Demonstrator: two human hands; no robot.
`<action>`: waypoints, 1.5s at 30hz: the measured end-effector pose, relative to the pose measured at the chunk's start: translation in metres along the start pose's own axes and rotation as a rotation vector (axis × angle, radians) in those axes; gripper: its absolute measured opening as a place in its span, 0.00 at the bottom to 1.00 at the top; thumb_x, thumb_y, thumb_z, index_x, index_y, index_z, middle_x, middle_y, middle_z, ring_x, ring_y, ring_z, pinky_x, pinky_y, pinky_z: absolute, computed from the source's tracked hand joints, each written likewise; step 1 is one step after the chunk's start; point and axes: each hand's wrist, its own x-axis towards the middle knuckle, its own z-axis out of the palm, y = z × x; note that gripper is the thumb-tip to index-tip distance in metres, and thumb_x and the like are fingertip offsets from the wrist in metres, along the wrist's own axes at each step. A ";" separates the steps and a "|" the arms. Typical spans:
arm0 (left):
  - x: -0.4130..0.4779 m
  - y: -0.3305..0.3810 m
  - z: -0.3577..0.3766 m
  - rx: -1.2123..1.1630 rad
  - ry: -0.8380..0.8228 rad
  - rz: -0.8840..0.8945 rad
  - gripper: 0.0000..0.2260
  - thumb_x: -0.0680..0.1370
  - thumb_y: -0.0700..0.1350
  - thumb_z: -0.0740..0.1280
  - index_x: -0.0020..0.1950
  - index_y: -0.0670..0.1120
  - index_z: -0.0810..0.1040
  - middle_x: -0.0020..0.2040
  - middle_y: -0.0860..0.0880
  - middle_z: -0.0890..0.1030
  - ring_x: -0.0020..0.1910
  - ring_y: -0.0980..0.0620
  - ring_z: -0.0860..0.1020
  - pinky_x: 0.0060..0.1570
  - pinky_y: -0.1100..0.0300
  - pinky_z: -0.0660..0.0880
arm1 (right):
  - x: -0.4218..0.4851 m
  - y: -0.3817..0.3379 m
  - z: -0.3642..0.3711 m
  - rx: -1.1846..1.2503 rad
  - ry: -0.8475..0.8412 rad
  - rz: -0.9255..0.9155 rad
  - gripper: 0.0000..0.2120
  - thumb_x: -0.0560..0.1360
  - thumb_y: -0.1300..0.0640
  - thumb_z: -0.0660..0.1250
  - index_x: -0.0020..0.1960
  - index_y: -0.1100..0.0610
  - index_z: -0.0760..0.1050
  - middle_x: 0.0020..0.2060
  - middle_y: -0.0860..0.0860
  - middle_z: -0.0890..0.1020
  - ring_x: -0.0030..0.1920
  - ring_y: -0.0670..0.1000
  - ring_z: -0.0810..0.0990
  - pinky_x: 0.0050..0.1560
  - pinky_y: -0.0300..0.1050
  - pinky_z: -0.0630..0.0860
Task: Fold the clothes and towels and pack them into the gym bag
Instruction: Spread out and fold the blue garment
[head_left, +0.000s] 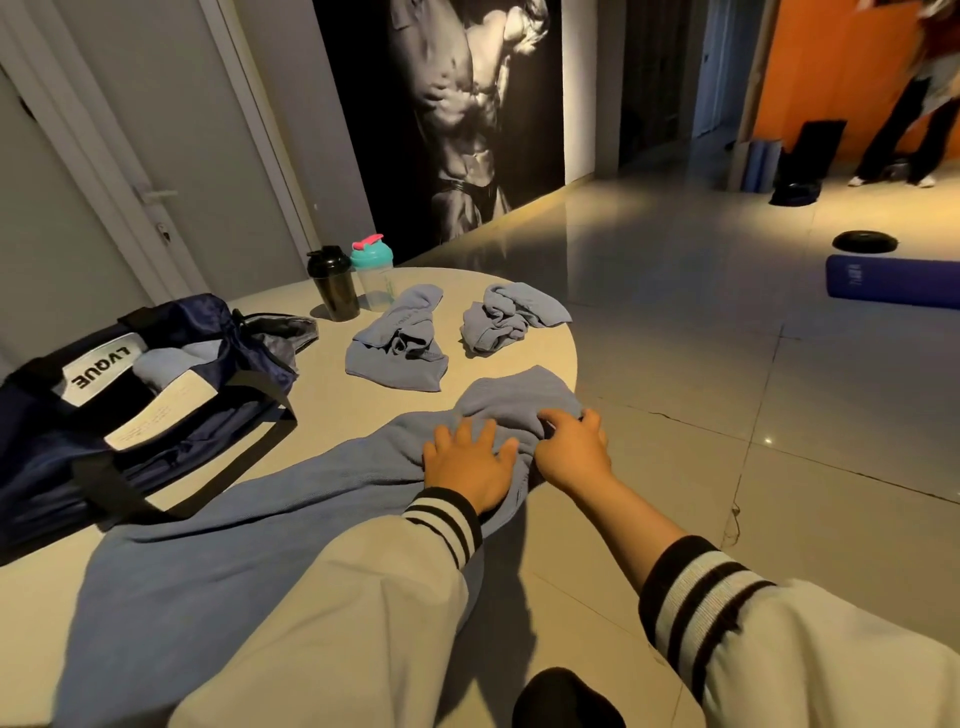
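One round, smooth beige table (322, 410) carries everything. A large blue terry towel (234, 545) sprawls across its near edge, and an open navy nylon gym bag (52, 457) sits at its left. Two crumpled blue cloths (397, 338) lie mid-table. The left hand (467, 462) presses the towel flat, fingers spread. The right hand (571, 449) curls round its bunched end.

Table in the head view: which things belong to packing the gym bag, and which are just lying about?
Job: gym bag, large towel, left crumpled cloth, right crumpled cloth.
Lying about: black shaker, teal-lidded shaker, rolled mat, black disc.
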 end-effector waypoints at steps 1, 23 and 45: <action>0.000 0.000 -0.001 -0.022 -0.007 0.078 0.26 0.83 0.63 0.47 0.81 0.58 0.55 0.82 0.48 0.54 0.76 0.39 0.55 0.74 0.43 0.53 | 0.002 0.003 0.003 0.053 -0.025 0.010 0.08 0.69 0.64 0.60 0.44 0.55 0.76 0.57 0.60 0.71 0.54 0.61 0.69 0.47 0.52 0.76; 0.001 -0.053 0.001 -0.027 0.368 0.016 0.22 0.81 0.63 0.54 0.69 0.55 0.74 0.72 0.46 0.69 0.70 0.44 0.63 0.69 0.47 0.60 | -0.009 -0.016 0.003 -0.106 0.123 -0.223 0.28 0.78 0.67 0.59 0.77 0.54 0.62 0.79 0.47 0.53 0.73 0.58 0.59 0.64 0.51 0.71; -0.082 -0.131 -0.046 -1.463 0.300 -0.214 0.21 0.84 0.61 0.50 0.73 0.53 0.67 0.62 0.44 0.80 0.58 0.45 0.80 0.61 0.46 0.76 | -0.058 -0.136 0.066 0.009 -0.193 -0.625 0.23 0.78 0.70 0.58 0.72 0.59 0.71 0.76 0.54 0.65 0.73 0.54 0.66 0.69 0.40 0.62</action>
